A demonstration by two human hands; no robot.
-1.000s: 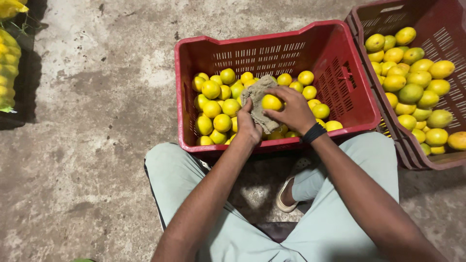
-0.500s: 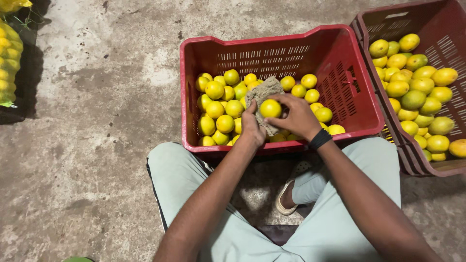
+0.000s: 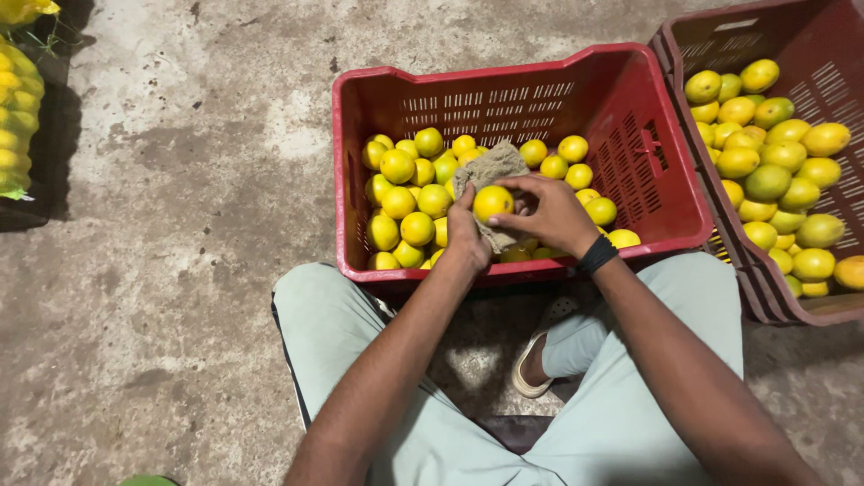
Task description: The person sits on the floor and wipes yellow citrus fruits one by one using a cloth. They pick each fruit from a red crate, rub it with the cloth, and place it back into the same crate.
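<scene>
a yellow fruit [image 3: 492, 202] sits against a grey-brown cloth [image 3: 487, 171], held above the near side of a red crate [image 3: 576, 76]; the left hand [image 3: 465, 236] is closed around the cloth from below, thumb beside the fruit; the right hand [image 3: 551, 213] cups the fruit, fingers curled over its top; a black wristband [image 3: 597, 255] circles the right wrist; the crate holds more yellow and green fruit [image 3: 405, 193]; a second red crate [image 3: 814, 54] stands just beside it, also filled; both rest on a concrete floor [image 3: 180, 180].
</scene>
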